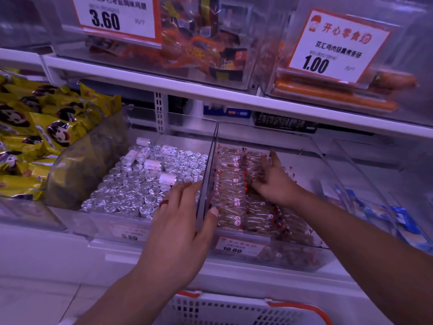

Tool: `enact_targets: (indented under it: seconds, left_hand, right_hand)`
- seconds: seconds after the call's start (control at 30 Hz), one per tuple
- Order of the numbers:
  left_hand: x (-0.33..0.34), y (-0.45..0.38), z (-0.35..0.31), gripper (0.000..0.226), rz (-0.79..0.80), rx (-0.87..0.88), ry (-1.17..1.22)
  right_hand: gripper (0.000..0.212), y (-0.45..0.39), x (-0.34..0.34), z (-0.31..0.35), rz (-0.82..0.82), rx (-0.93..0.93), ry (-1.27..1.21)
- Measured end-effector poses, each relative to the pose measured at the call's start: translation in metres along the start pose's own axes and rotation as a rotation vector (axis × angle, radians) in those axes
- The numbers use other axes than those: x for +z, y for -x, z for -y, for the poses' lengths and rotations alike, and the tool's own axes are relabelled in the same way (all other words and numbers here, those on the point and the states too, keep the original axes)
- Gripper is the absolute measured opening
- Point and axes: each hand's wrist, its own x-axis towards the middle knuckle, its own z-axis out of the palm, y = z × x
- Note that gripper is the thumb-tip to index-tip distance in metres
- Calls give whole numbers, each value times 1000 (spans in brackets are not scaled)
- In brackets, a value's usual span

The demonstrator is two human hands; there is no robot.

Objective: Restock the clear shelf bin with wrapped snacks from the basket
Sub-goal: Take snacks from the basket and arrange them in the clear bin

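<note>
The clear shelf bin (pixel 311 146) on the lower shelf holds rows of clear-wrapped brown snacks (pixel 232 195) with red and white marks. My left hand (pixel 180 233) straddles the bin's left wall, the clear divider (pixel 206 181), thumb inside the bin and fingers lying straight over the neighbouring bin. My right hand (pixel 274 181) reaches deep into the bin, its spread fingers lying on the wrapped snacks along the right row. Whether it holds one is hidden. The white basket (pixel 234 310) with an orange rim sits at the bottom edge, below my arms.
Left of the divider, a bin of several silver foil rolls (pixel 131 191). Yellow snack packs (pixel 35 127) fill the far-left bin. Upper-shelf bins carry price tags (pixel 117 17) and hold sausages (pixel 335 95). Blue packets (pixel 398 221) lie in the bin to the right.
</note>
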Motion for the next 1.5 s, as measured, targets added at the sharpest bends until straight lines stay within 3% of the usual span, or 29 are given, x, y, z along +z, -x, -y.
enact_targets:
  seconds: [0.3,0.47,0.53,0.77,0.87,0.93,1.0,1.03,1.07,1.13,1.23,1.3,1.33,1.4,1.5]
  left_hand:
    - [1,0,-4,54,-2,-21,-29]
    - [2,0,-3,54,0,-25,-30]
    - [2,1,-2,55,6,-18,-30]
    - [-4,2,0,51,-20,-2,82]
    - [-11,9,-3,46,-109,78,97]
    - [-15,19,-7,40,-159,186,87]
    - [-12,36,-7,36,-153,344,63]
    - [-7,49,-4,33,-104,421,47]
    - [1,64,2,30,-23,475,26]
    - [20,103,26,29,256,492,-56]
    - [48,177,83,39,856,385,-378]
    - [62,227,123,39,1159,281,-504]
    - [67,245,138,43,1240,183,-505]
    - [81,262,158,51,1271,48,-492]
    - [104,260,178,52,1183,43,-547]
  right_hand:
    - [65,2,1,7,4,-67,-67]
    - [67,8,3,-8,20,-133,433]
    - [69,9,1,-11,-11,-159,519]
    - [73,20,-12,-6,-64,-155,322]
    - [65,47,-28,6,-231,-237,148]
    - [51,84,-37,16,-462,-329,-28]
    - [37,134,-30,21,-674,-485,-148]
    - [32,160,-17,20,-690,-544,-200]
    - [28,187,5,18,-626,-553,-248]
    - [23,235,66,8,-298,-458,-286]
    - [28,279,162,-21,507,-123,-19]
    - [35,295,216,-50,969,112,134]
    - [36,302,238,-64,1062,209,158]
    - [37,313,270,-83,1026,366,112]
    - [38,326,312,-85,934,406,-69]
